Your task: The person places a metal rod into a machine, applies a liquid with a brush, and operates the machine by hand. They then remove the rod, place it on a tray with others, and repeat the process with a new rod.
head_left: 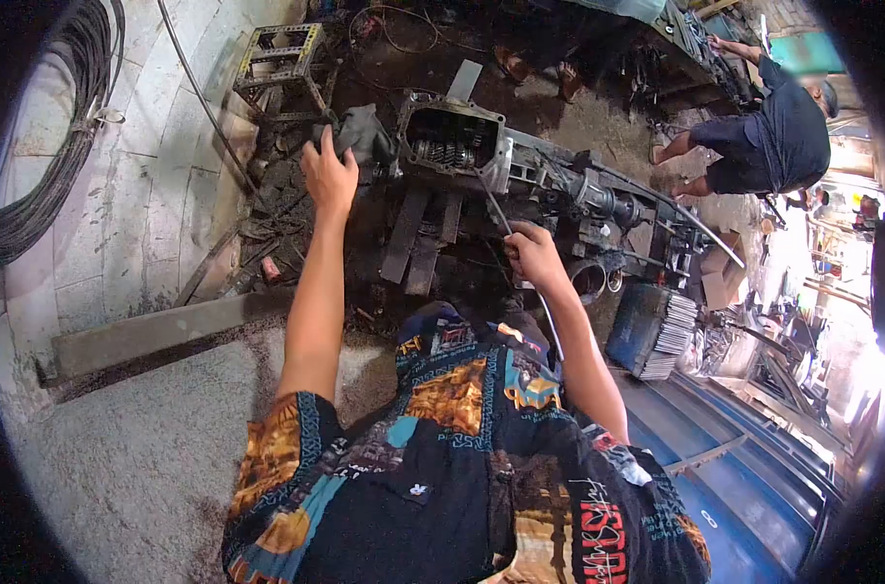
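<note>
My left hand reaches forward with its fingers apart, right beside a crumpled grey rag at the near-left corner of a gearbox housing. The housing's top is uncovered, and toothed gears show inside. My right hand is closed around a long thin grey tube. The tube's upper end meets the housing's right edge in this view, and its lower part runs back along my forearm. A flat metal strip sticks out from the housing's far rim.
A yellow-edged metal stand is at the upper left, near coiled black cable on the wall. Wooden planks lie below the housing. A person bends over a bench at right. A blue ribbed block and blue panels are lower right.
</note>
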Tool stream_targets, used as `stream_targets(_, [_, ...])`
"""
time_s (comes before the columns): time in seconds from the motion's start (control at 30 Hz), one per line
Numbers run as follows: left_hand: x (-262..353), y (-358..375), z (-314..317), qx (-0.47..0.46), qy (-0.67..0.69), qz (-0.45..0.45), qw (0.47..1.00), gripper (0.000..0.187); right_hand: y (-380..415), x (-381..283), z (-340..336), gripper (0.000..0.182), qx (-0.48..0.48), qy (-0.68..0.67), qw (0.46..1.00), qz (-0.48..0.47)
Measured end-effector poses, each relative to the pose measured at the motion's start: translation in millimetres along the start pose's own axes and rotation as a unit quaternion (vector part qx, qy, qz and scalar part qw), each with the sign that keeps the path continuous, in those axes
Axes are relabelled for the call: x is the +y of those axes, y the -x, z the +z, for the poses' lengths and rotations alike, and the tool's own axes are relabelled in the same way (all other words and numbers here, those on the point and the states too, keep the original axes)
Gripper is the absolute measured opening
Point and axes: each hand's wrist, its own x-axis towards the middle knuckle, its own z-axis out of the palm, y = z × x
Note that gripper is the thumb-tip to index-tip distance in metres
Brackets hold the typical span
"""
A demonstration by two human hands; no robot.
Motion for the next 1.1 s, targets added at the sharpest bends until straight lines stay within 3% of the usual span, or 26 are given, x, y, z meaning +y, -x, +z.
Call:
stream_targets(0.07, [-4.0,-15.2,17.8,-0.108,-0.006,-0.027,0.994,0.072,3.2,-3.1,3.5,0.025,0.008,-0.001,1.0,-0.001])
stream_targets(0.23, [-4.1,-19.3,40.8,-0.071,0.0,-0.04,0.997,0.075,0.0,4.9,-4.8,0.027,0.027,-0.072,0.997,0.033])
stream_targets(0.33, [-8.1,-24.3,42.8,-0.022,-0.042,-0.011,0.999,0.061,-16.8,18.8,-13.1,0.032,0.017,-0.09,0.995,0.024])
stream_targets(0.4, [-3.9,-28.4,47.4,-0.032,-0.069,-0.035,0.996,0.06,-38.2,25.0,-11.4,0.035,0.057,0.068,0.995,-0.041])
stream_targets(0.53, [-6.5,-43.7,53.4,-0.058,-0.086,-0.051,0.993,0.061,-49.1,-6.0,18.2,0.036,0.14,0.1,0.984,-0.037])
stream_targets(0.6, [-4.6,-44.4,54.1,-0.072,-0.094,-0.046,0.992,0.063,-72.6,-2.6,24.3,0.032,0.226,0.256,0.925,-0.17])
stream_targets(0.83, [9.7,-36.5,40.8,-0.06,-0.106,-0.015,0.992,0.054,-106.9,-18.2,41.4,0.026,0.253,0.31,0.91,-0.107])
stream_targets(1.1, [-1.9,-48.4,54.0,-0.063,-0.093,-0.012,0.994,0.047,-127.4,-11.9,25.2,0.026,0.247,0.25,0.922,-0.165])
